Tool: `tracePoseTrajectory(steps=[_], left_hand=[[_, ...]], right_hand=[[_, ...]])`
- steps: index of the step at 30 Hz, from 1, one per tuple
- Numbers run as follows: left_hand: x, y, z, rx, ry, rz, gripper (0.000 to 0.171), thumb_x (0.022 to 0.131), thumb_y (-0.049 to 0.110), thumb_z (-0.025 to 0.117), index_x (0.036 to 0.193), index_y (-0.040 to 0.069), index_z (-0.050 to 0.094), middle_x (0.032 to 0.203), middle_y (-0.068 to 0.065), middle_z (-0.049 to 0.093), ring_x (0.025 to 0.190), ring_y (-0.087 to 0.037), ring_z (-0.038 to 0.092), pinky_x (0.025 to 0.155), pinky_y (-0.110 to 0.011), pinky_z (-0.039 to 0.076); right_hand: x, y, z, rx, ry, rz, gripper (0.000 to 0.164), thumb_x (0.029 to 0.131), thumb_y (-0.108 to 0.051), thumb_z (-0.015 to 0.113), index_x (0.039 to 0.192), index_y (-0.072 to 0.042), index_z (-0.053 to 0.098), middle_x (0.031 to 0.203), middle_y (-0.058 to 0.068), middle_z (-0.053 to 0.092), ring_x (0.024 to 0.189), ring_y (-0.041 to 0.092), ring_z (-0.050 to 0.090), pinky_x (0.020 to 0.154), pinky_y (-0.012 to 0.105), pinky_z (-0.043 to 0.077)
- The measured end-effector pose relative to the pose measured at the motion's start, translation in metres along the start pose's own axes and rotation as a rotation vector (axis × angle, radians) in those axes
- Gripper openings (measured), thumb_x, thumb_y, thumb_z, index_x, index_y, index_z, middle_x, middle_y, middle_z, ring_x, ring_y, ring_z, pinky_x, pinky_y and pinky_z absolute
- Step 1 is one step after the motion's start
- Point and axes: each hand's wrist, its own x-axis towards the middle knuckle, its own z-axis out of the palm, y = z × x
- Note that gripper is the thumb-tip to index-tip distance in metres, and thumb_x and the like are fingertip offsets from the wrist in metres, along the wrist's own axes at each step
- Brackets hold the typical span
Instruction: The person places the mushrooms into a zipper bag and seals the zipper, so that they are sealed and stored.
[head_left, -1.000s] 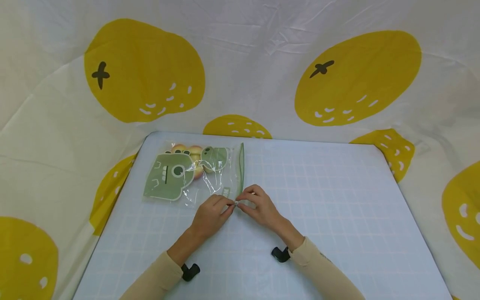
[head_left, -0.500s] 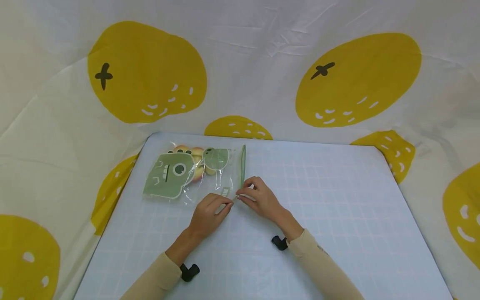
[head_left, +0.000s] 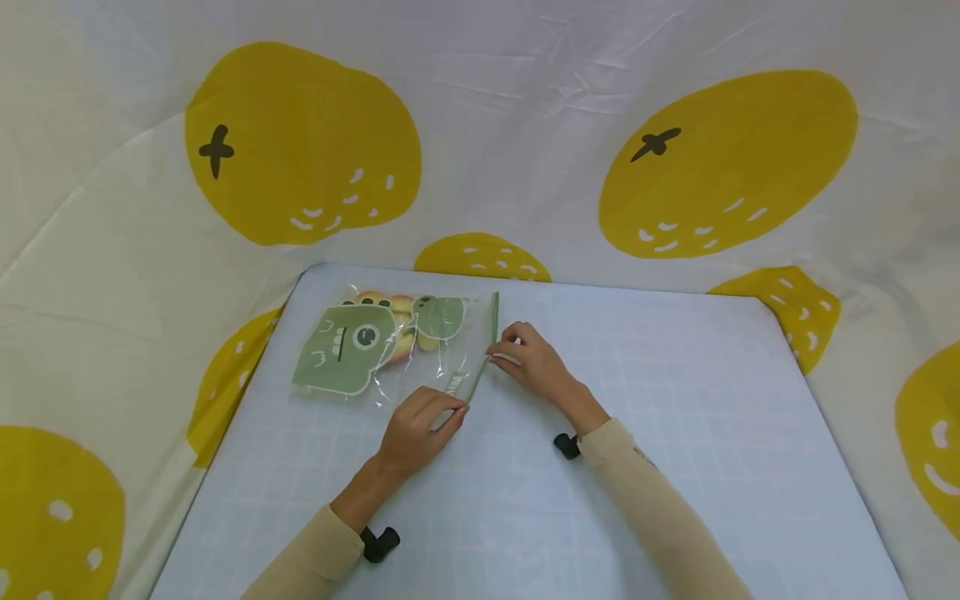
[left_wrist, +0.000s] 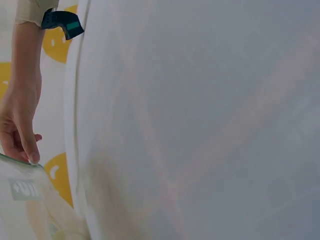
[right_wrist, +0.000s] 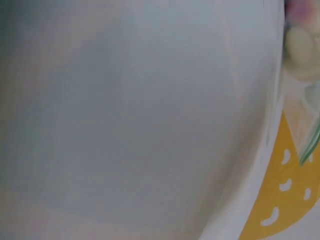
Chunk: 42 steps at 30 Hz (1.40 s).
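A clear zip bag [head_left: 352,354] printed with green cartoon monsters lies at the table's back left. Through its plastic shows a rounded yellow and orange-pink thing [head_left: 403,343], partly covered by the print. My left hand [head_left: 412,429] pinches the near corner, at the end of the green zip strip [head_left: 494,312]. Farther along that strip, my right hand [head_left: 536,367] pinches the edge between thumb and fingers. In the left wrist view the right hand [left_wrist: 20,122] grips the green edge from above. The right wrist view catches only part of the bag's green edge [right_wrist: 312,145] at its right side.
A pale blue checked cover lies over the table [head_left: 675,433]. Behind and around it hangs a white cloth with yellow fruit prints [head_left: 300,142]. A black wrist camera [head_left: 381,545] sits below the left cuff and another [head_left: 567,447] by the right cuff.
My right hand has slid away from the left, up along the zip strip toward the back. The left hand stays at the near corner, and more of the strip now shows between them.
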Motion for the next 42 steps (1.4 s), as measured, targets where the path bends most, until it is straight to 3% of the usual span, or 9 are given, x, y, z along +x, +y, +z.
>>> tracePoseTrajectory(steps=[9,20,32,42], left_hand=[[-0.001,0.000,-0.003,0.033,-0.008,0.040,0.009,0.086,0.010,0.076,0.095,0.006,0.075,0.087,-0.003,0.069,0.079,-0.018,0.066,0.070,-0.029,0.056],[0.001,0.003,-0.007,0.078,-0.003,0.128,0.008,0.089,0.011,0.072,0.093,0.004,0.075,0.084,-0.003,0.069,0.074,-0.018,0.065,0.067,-0.027,0.055],[0.005,0.005,-0.009,0.060,0.015,0.181,0.008,0.085,0.006,0.074,0.092,0.003,0.075,0.084,-0.004,0.069,0.074,-0.019,0.065,0.067,-0.028,0.056],[0.002,0.001,-0.008,0.080,-0.016,0.184,0.008,0.085,0.007,0.075,0.092,0.004,0.075,0.084,-0.003,0.068,0.074,-0.017,0.065,0.069,-0.027,0.055]], right_hand=[[0.020,0.034,0.003,-0.027,-0.020,0.037,0.016,0.084,-0.007,0.081,0.099,-0.010,0.077,0.097,0.009,0.056,0.091,0.024,0.054,0.073,0.033,0.049],[0.035,0.060,0.010,-0.021,-0.018,0.158,0.014,0.087,-0.007,0.078,0.100,-0.006,0.077,0.098,0.012,0.056,0.090,0.026,0.055,0.078,0.038,0.048],[0.041,0.076,0.008,-0.081,-0.075,0.302,0.013,0.090,-0.010,0.076,0.103,-0.008,0.077,0.099,0.011,0.056,0.088,0.027,0.053,0.076,0.038,0.046],[0.045,0.074,0.010,-0.058,-0.072,0.337,0.013,0.090,-0.007,0.076,0.102,-0.006,0.077,0.096,0.012,0.055,0.085,0.027,0.053,0.074,0.039,0.047]])
